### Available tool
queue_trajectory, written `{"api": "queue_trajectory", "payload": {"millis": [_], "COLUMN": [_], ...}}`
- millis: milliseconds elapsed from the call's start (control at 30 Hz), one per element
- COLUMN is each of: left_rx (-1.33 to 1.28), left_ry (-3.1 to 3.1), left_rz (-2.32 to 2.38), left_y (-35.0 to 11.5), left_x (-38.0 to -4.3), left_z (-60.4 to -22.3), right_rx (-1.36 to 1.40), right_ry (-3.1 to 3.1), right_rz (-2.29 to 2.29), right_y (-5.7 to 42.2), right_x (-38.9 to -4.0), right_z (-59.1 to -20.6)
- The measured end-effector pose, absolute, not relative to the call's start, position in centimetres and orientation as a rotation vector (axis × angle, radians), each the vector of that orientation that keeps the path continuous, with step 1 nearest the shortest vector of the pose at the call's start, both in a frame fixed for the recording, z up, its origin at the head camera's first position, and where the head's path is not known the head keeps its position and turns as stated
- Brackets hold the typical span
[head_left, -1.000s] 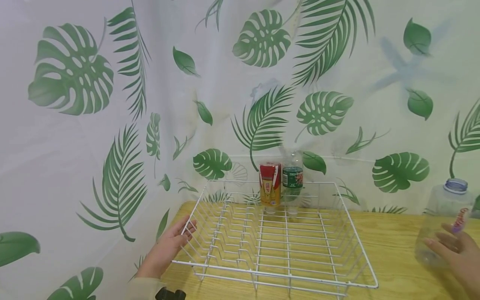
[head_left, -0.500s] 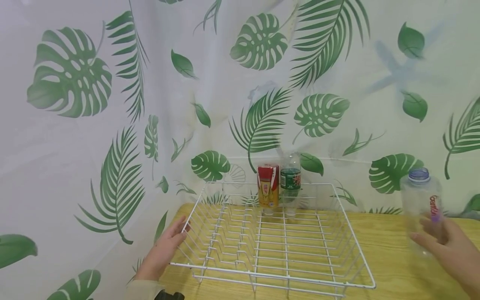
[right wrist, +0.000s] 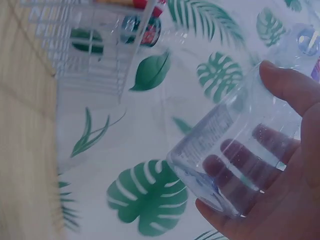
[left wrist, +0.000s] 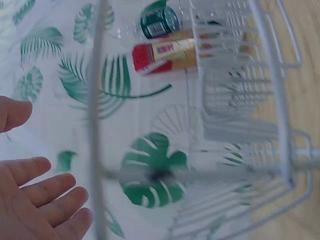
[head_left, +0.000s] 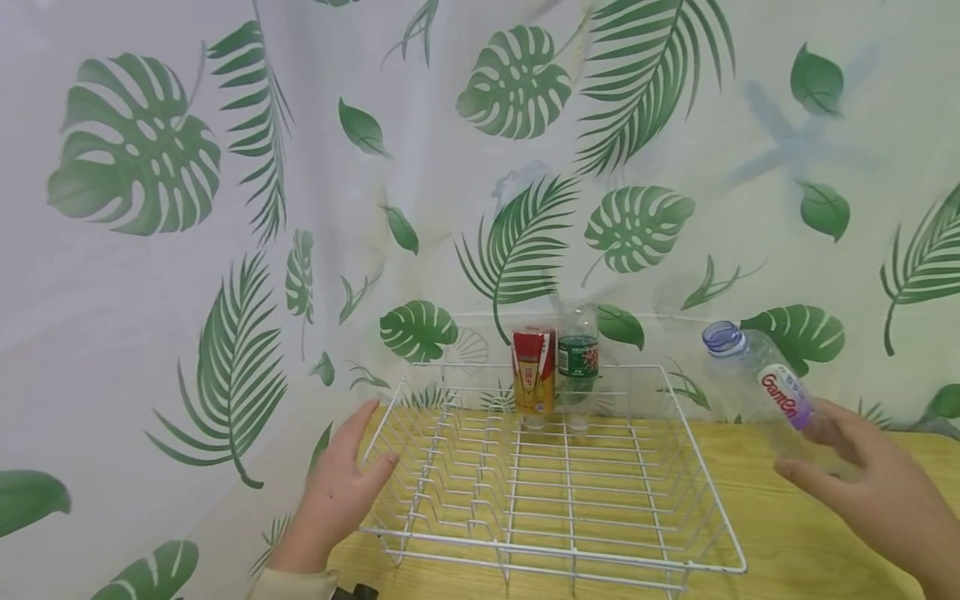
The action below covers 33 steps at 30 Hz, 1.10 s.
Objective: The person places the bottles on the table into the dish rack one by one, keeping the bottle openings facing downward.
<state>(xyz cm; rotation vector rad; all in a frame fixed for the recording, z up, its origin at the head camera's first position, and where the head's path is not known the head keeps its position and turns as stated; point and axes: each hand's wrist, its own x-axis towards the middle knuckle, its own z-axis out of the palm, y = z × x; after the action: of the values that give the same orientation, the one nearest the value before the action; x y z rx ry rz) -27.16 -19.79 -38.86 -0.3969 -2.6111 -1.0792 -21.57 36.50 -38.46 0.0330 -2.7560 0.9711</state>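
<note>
My right hand grips a clear plastic bottle with a red-lettered label and a blue-violet neck that shows no cap. It is held in the air right of the white wire dish rack, its neck tipped to the left. In the right wrist view the fingers wrap round the bottle near its base. My left hand is at the rack's left side, thumb and fingers spread. The left wrist view shows that hand holding nothing, a gap between its fingers and the wire.
At the rack's back stand a red and gold can and a clear bottle with a green label. Beneath is a wood-grain table. A leaf-patterned curtain closes off the back and left.
My right hand has brought the bottle leftward towards the rack, and it has gone from upright to tilted left. My left hand has come off the rack's rim, its fingers spreading.
</note>
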Motion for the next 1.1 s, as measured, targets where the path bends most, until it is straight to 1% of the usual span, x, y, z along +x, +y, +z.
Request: {"api": "queue_trajectory", "payload": {"millis": [167, 400, 567, 867, 1100], "left_rx": [-0.601, -0.748, -0.897, -1.067, -1.157], "left_ry": [-2.492, -2.397, -2.278, -2.23, -2.1], "left_rz": [-0.819, -0.586, -0.458, -0.343, -0.151], "left_y": [-17.6, -14.8, -12.5, -7.8, -4.6], "left_x": [-25.7, -24.5, -23.6, -21.5, -20.6], "left_z": [-37.9, -37.4, -37.3, -36.7, -37.5], "right_rx": [0.14, 0.242, 0.402, 0.659, 0.795], "right_ry": [-2.652, -2.584, -2.458, -2.212, -2.09], "right_rz": [0.806, 0.552, 0.311, 0.162, 0.137], "right_y": [34.2, 31.0, 28.5, 25.0, 22.9], "right_x": [-20.2, -19.0, -18.2, -17.7, -17.9], "right_z": [-37.4, -36.7, -36.3, -37.6, -38.8]}}
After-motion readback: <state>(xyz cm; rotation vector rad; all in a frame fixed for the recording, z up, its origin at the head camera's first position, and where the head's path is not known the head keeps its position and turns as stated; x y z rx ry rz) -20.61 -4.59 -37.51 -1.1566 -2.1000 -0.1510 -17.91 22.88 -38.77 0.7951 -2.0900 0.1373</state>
